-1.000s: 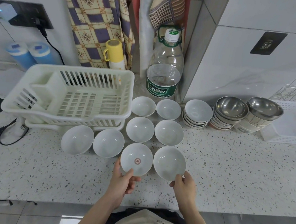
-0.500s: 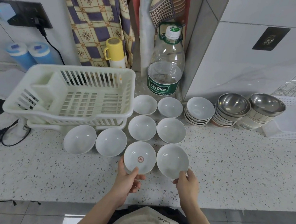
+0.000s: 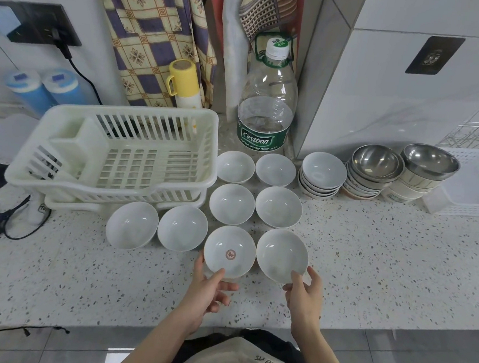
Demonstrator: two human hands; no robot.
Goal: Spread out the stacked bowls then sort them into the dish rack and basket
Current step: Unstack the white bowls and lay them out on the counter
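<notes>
On the speckled stone desk point(image 3: 368, 261), the slatted white plastic dish rack point(image 3: 121, 156) stands at left. Your left hand point(image 3: 206, 291) pinches the near rim of the white ceramic bowl with a red centre mark point(image 3: 229, 253). Your right hand point(image 3: 305, 295) pinches the plain white ceramic bowl point(image 3: 281, 255) touching beside it.

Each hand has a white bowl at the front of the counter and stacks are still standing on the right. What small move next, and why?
Probably let go of both and reach for the stack of white ceramic bowls. The left hand holds the white bowl with a red mark and the right hand the plain white bowl, both already in line with the spread rows, while that stack is not yet spread.
</notes>
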